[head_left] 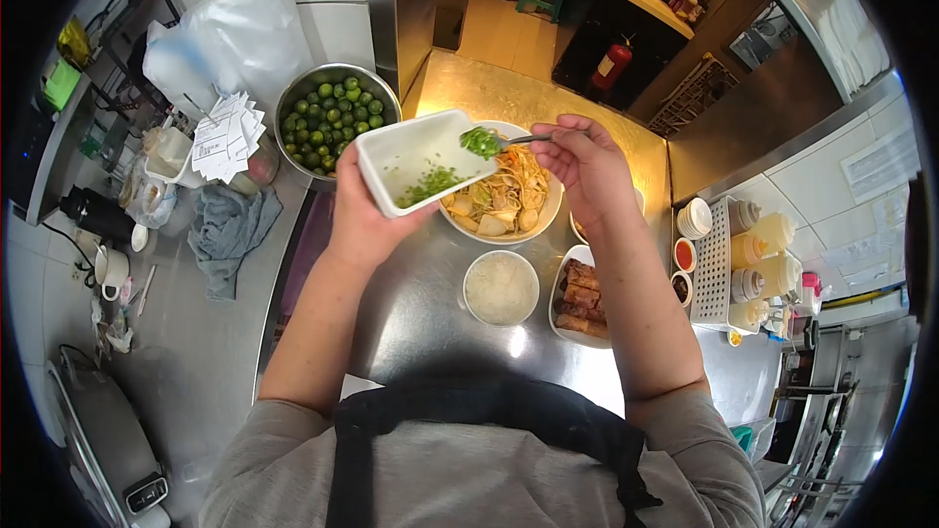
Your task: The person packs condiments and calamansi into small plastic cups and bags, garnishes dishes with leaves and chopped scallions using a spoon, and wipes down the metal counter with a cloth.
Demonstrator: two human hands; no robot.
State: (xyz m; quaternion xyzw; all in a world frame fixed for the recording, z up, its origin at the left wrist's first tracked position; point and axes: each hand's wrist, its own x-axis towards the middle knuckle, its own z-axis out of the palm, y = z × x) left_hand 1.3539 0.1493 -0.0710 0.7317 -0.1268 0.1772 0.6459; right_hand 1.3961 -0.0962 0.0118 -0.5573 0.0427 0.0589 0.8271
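My left hand (367,225) grips a white rectangular container (391,152), tilted to the right, with chopped green onions (430,182) inside. In my right hand (587,161) is a spoon (526,139), its bowl heaped with green onions (480,143) at the container's right rim. Both are above a round plate of noodles (514,196) with vegetables and chunky pieces. Nearer to me stands a bowl of white rice (501,288). Under my right forearm, a white dish (577,334) holds several browned rolls (583,298); another dish behind the forearm is mostly hidden.
A steel bowl (391,98) of green citrus fruit stands at the left, near a grey cloth (230,235) and paper slips (227,137). On the right are a white perforated basket (714,274) with several sauce bottles (773,235) and small sauce cups (684,254). A steel wall edges the counter.
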